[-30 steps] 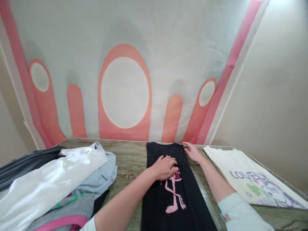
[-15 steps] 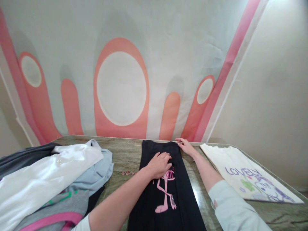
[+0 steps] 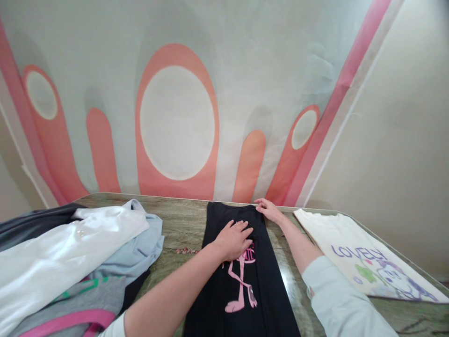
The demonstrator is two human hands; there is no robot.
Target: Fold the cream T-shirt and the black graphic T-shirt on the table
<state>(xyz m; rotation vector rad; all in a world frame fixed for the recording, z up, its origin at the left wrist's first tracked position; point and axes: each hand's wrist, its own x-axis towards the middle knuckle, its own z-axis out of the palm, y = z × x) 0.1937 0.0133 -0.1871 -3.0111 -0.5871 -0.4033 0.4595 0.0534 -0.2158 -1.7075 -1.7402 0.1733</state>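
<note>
A black T-shirt [image 3: 242, 295] with a pink cartoon print lies folded into a long strip down the middle of the wooden table [image 3: 185, 224]. My left hand [image 3: 234, 239] rests flat on it with the fingers spread, just above the print. My right hand [image 3: 268, 210] reaches to the shirt's far right corner, and its fingers lie on the edge of the cloth there. Whether those fingers pinch the cloth is hard to tell.
A heap of clothes [image 3: 70, 262], white, light blue, grey and pink, covers the table's left side. A cream T-shirt [image 3: 361, 255] printed "LOVELY" lies flat on the right. A wall with pink and orange shapes stands right behind the table.
The view has shifted a little. My right hand has slid slightly left along the shirt's far edge. My left hand has stayed pressed on the black shirt.
</note>
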